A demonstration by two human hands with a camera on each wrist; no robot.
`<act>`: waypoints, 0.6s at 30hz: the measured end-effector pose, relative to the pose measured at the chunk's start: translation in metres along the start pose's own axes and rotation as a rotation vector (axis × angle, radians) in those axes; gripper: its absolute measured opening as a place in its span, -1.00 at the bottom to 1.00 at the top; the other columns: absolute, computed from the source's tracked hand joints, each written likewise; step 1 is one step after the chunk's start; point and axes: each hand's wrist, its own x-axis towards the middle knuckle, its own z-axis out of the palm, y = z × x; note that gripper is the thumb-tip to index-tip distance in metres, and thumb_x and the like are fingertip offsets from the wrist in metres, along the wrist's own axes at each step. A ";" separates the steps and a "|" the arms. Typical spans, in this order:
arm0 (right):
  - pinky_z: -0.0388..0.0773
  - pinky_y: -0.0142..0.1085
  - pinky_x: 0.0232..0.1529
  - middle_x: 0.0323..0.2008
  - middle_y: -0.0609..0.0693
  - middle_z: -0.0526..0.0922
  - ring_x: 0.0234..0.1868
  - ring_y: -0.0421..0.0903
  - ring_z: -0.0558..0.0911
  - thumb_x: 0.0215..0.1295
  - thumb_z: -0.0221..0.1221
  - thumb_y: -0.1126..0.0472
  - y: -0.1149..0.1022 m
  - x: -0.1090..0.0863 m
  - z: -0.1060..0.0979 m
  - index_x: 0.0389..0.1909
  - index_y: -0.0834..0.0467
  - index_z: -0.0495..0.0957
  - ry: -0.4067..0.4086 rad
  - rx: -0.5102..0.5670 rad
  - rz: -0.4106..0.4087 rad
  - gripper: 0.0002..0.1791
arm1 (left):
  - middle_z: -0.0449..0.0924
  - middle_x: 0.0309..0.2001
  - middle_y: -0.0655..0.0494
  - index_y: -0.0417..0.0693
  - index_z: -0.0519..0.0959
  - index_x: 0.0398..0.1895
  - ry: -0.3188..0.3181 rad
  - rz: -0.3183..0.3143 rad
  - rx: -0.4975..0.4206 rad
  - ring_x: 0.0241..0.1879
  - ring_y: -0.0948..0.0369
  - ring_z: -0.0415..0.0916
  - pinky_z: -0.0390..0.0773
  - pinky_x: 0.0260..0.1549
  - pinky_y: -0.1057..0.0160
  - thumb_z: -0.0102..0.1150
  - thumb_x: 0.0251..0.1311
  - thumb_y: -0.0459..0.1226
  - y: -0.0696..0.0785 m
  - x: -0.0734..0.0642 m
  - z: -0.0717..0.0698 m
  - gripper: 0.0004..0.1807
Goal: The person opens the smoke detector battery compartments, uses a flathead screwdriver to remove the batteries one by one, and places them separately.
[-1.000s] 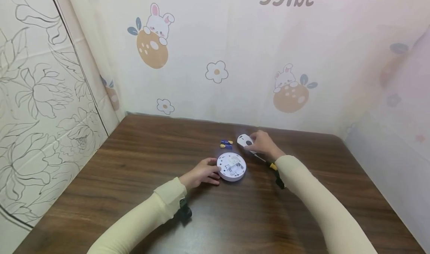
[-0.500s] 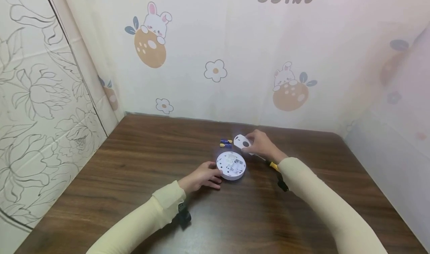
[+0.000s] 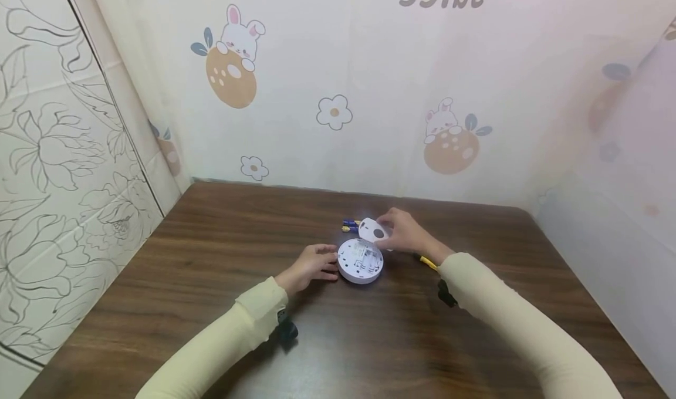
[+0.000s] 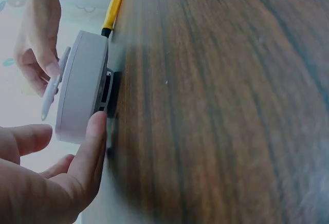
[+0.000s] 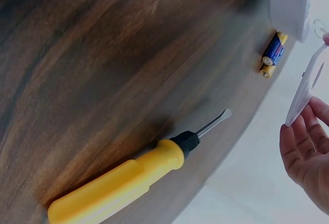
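Observation:
A round white device (image 3: 360, 264), like a smoke detector, lies on the table with its slotted underside and open compartment facing up. My left hand (image 3: 310, 266) is at its left rim, fingers extended; in the left wrist view the thumb stands off and one fingertip meets the lower edge of the device (image 4: 85, 88). Between thumb and fingers, my right hand (image 3: 406, 232) pinches a thin white mounting plate (image 3: 368, 228) with a round hole. The plate is tilted above the far side of the device. Its right part is hidden behind the fingers.
Two blue-and-yellow batteries (image 5: 273, 52) lie behind the device, partly covered by the plate in the head view. A screwdriver (image 5: 118, 185) with a yellow handle lies on the brown wooden table (image 3: 222, 234), under the right forearm. A patterned curtain (image 3: 296, 76) borders the back edge.
My right hand has brought the mounting plate left and nearer, from beside the batteries to over the device's far edge. The left fingers have eased off the device's rim.

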 end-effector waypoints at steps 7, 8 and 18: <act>0.49 -0.19 -0.17 -0.21 0.06 0.51 -0.18 -0.01 0.46 -0.09 0.48 0.06 -0.005 -0.002 0.002 -0.03 0.29 0.59 -0.014 -0.010 -0.064 -0.40 | 0.47 0.04 -0.30 -0.31 0.29 0.31 -0.032 0.027 -0.023 -0.12 0.00 0.55 0.67 -0.21 0.08 0.02 0.31 -0.47 -0.004 -0.001 0.002 -0.50; 0.50 -0.19 -0.17 -0.21 0.07 0.51 -0.18 -0.02 0.46 -0.09 0.48 0.06 -0.005 -0.003 0.002 -0.03 0.30 0.59 -0.015 -0.006 -0.072 -0.39 | 0.46 0.04 -0.30 -0.31 0.28 0.32 -0.040 0.026 -0.029 -0.12 0.00 0.54 0.67 -0.20 0.08 0.02 0.30 -0.48 -0.004 -0.001 0.002 -0.49; 0.51 -0.19 -0.12 -0.17 0.00 0.50 -0.13 -0.06 0.45 -0.09 0.47 0.05 -0.016 -0.011 0.003 0.01 0.22 0.60 -0.094 0.005 -0.170 -0.39 | 0.51 -0.01 -0.24 -0.28 0.33 0.30 -0.014 0.007 -0.068 -0.23 0.07 0.55 0.65 -0.17 0.07 -0.01 0.35 -0.40 0.001 -0.001 0.002 -0.55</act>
